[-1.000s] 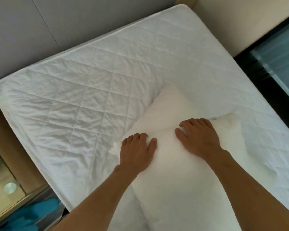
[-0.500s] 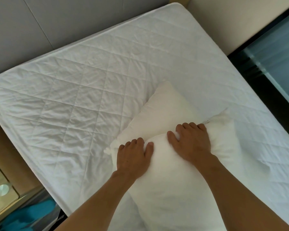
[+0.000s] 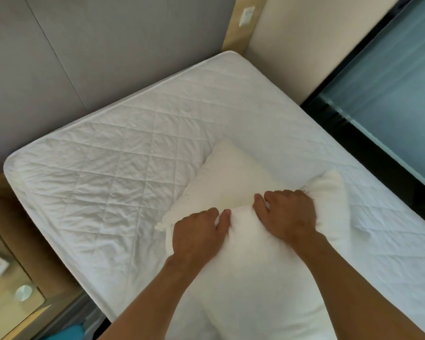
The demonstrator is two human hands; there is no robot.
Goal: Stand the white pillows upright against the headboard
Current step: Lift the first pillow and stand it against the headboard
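Note:
Two white pillows lie stacked on the quilted white mattress (image 3: 103,182). The top pillow (image 3: 260,273) runs from the bottom of the view up to its far edge, where both hands grip it. My left hand (image 3: 196,234) pinches that edge on the left, fingers curled into the fabric. My right hand (image 3: 287,212) clutches the same edge further right. The lower pillow (image 3: 228,177) pokes out beyond the top one, flat on the mattress. The grey padded headboard (image 3: 96,50) stands along the far side of the bed, apart from both pillows.
A wooden bedside table (image 3: 8,273) with a glass top, papers and a round metal disc sits at the lower left. A beige wall (image 3: 304,38) and a dark-framed glass panel (image 3: 388,94) border the bed's right side. Something teal lies on the floor at the bottom left.
Both hands went from resting flat on the top pillow's far edge to curling their fingers into it. The view has tilted up, showing more headboard and wall.

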